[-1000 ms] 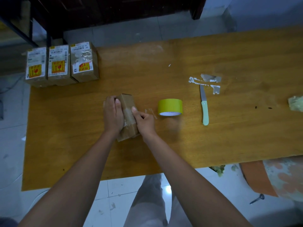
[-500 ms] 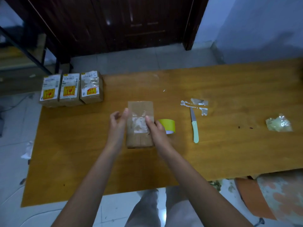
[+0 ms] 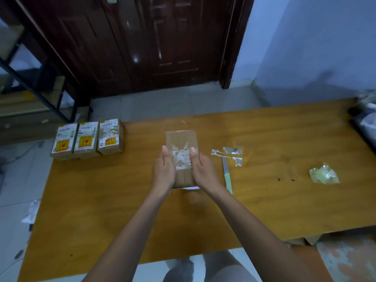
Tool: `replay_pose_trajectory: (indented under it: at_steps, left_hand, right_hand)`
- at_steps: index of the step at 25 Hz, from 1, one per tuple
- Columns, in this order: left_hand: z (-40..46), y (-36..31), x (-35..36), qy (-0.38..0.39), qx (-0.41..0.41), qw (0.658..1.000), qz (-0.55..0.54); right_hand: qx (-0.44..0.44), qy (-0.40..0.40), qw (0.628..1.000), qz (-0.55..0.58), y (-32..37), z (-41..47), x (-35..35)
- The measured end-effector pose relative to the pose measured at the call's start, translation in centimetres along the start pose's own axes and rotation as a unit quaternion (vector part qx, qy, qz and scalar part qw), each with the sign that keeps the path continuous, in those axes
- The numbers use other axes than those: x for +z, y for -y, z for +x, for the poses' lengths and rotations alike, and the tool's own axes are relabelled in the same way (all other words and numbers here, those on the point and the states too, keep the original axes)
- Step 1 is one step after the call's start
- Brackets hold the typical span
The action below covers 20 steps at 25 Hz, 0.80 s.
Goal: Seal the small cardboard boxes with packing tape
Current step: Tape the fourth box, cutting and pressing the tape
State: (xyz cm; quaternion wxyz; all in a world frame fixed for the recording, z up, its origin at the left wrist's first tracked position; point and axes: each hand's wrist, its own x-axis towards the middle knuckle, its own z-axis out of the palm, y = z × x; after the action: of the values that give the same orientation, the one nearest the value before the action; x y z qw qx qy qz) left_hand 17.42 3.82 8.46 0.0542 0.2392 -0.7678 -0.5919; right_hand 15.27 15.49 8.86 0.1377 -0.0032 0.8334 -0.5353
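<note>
Cardboard box (image 3: 181,139) held above desk (image 3: 122,200): left hand (image 3: 163,171) and right hand (image 3: 204,171) grip its sides, thumbs on taped face. Knife (image 3: 227,177) just right.

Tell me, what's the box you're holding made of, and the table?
The box looks like plain brown cardboard, dull, with shiny clear tape stuck across its face. The table looks like wood or a wood-look top: grain lines show, and it gleams as if varnished.

dim room: dark wooden door (image 3: 162,43), pale blue wall (image 3: 315,47), grey tiled floor (image 3: 173,102), wooden table (image 3: 284,200).
</note>
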Motion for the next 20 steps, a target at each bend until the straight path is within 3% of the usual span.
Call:
replay_pose_trajectory:
  at_steps: [8, 16, 20]
  left_hand:
    - [0.3, -2.6, 4.4, -0.01, -0.024, 1.0, 0.011]
    - [0.8, -3.7, 8.9, 0.005, -0.028, 0.999, 0.018]
    - [0.8, -5.1, 10.2, -0.014, -0.061, 0.998, -0.004]
  right_hand:
    - [-0.003, 0.034, 0.999, 0.028, -0.6, 2.2, -4.9]
    - [-0.017, 0.006, 1.0, -0.013, -1.8, 3.8, -8.8]
    - [-0.015, 0.047, 0.999, 0.008, -1.7, 4.7, -10.7]
